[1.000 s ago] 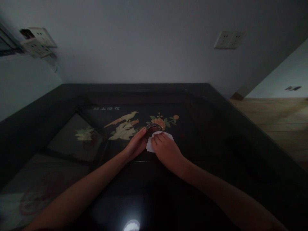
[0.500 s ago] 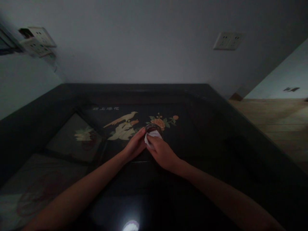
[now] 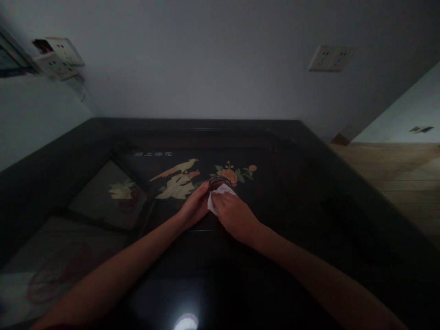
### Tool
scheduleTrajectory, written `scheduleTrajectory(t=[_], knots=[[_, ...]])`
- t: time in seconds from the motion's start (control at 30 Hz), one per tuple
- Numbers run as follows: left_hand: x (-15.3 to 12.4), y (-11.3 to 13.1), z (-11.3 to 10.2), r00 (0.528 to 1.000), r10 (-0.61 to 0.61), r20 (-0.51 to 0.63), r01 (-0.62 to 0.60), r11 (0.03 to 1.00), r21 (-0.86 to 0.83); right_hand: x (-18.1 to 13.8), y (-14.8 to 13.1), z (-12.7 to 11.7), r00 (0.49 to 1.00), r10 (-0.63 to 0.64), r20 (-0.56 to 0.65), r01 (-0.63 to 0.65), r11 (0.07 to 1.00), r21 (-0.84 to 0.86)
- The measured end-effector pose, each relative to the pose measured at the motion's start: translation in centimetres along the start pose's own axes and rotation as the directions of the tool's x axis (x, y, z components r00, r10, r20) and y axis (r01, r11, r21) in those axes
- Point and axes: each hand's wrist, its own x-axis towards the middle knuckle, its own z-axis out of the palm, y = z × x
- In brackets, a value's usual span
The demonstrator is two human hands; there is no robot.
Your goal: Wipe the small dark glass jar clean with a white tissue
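Note:
A small dark, round-rimmed container (image 3: pixel 216 182), possibly a cup or jar, stands between my hands over the black glossy tabletop (image 3: pixel 292 183). My left hand (image 3: pixel 195 205) is wrapped round its left side, the fingers partly hidden. In my right hand (image 3: pixel 238 218) a crumpled white tissue (image 3: pixel 213 206) is pinched and pressed against the near side of the container. Most of the container's body is covered by the tissue and fingers, so its exact kind cannot be made out.
Bird and flower decoration (image 3: pixel 178 181) covers the tabletop's middle. White walls stand behind, with a socket plate (image 3: pixel 332 58) at right and more sockets (image 3: pixel 60 57) at left. Wooden floor (image 3: pixel 398 169) lies to the right. A bright light reflection (image 3: pixel 186 322) shows in front.
My right hand with the tissue has shifted slightly to the right on the container, and more of the tissue shows above the fingers. My left hand keeps its hold. The view has shifted slightly.

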Motion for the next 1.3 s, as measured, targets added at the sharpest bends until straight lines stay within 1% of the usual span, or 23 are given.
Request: scheduleTrajectory(t=[0.07,0.13,0.2,0.23,0.3,0.37,0.4,0.47,0.53,0.6,0.63,0.7,0.77,0.87,0.97,1.07,1.17,1.23,1.3], knots=[[0.0,0.0,0.2,1.000,-0.006,-0.005,0.006,1.000,-0.001,-0.1,0.0,-0.1,1.000,-0.025,0.016,0.027,0.991,-0.135],[0.0,0.0,0.3,1.000,0.003,0.009,-0.003,1.000,-0.007,-0.2,-0.2,0.1,1.000,-0.018,0.006,0.019,0.975,-0.222],[0.0,-0.1,0.3,0.999,0.022,0.023,-0.022,1.000,-0.006,-0.2,-0.3,0.3,1.000,0.003,-0.002,-0.004,0.969,-0.247],[0.0,-0.1,0.3,0.999,0.028,0.025,-0.028,1.000,0.000,-0.2,-0.3,0.4,1.000,0.015,0.001,-0.014,0.973,-0.232],[0.1,-0.1,0.2,0.999,0.025,0.027,-0.025,1.000,0.017,-0.1,-0.4,0.3,0.999,0.044,0.003,-0.043,0.990,-0.135],[0.1,-0.2,0.1,0.999,0.027,0.030,-0.028,0.999,0.019,0.0,-0.4,0.1,0.997,0.077,-0.016,-0.076,0.996,0.044],[0.1,-0.2,0.0,0.999,0.030,0.030,-0.030,0.999,0.016,0.1,-0.4,0.0,0.994,0.101,-0.029,-0.095,0.984,0.151],[0.0,-0.2,0.0,0.999,0.034,0.024,-0.035,0.999,0.014,0.1,-0.5,0.0,0.986,0.164,-0.041,-0.137,0.918,0.372],[0.0,-0.1,0.2,0.999,0.038,0.017,-0.039,0.999,0.025,0.1,-0.6,0.3,0.969,0.246,-0.031,-0.188,0.810,0.555],[-0.2,-0.1,0.3,0.999,0.047,0.014,-0.048,0.998,0.040,0.0,-0.7,0.8,0.945,0.326,-0.019,-0.235,0.719,0.654],[-0.2,-0.1,0.4,0.999,0.052,0.010,-0.052,0.998,0.041,0.0,-0.8,1.0,0.936,0.352,-0.018,-0.250,0.701,0.668],[-0.2,-0.1,0.4,0.999,0.051,-0.005,-0.050,0.998,0.034,-0.1,-0.8,1.2,0.932,0.361,-0.028,-0.261,0.722,0.641],[-0.2,-0.1,0.3,0.999,0.042,-0.012,-0.042,0.999,0.022,-0.1,-0.7,1.1,0.949,0.312,-0.037,-0.239,0.792,0.562],[0.0,-0.2,0.1,0.999,0.038,0.014,-0.039,0.999,0.008,0.1,-0.3,0.4,0.983,0.182,-0.038,-0.156,0.917,0.367],[0.1,-0.2,0.1,0.999,0.036,0.024,-0.036,0.999,-0.001,0.2,0.3,-0.4,0.998,0.069,0.000,-0.069,0.990,0.126],[0.0,-0.1,0.3,0.999,0.022,0.024,-0.022,1.000,0.008,0.2,0.7,-0.7,0.999,-0.019,0.042,0.023,0.996,-0.081],[-0.1,0.0,0.5,0.999,0.024,0.035,-0.025,0.999,0.023,0.1,0.7,-0.8,0.997,-0.065,0.035,0.071,0.975,-0.209],[-0.2,0.1,0.6,0.999,0.022,0.031,-0.023,0.999,0.031,0.1,0.6,-0.7,0.998,-0.057,0.031,0.062,0.975,-0.214],[-0.2,0.0,0.5,1.000,0.017,0.021,-0.018,0.999,0.029,0.1,0.6,-0.6,0.999,-0.027,0.024,0.030,0.989,-0.144]])
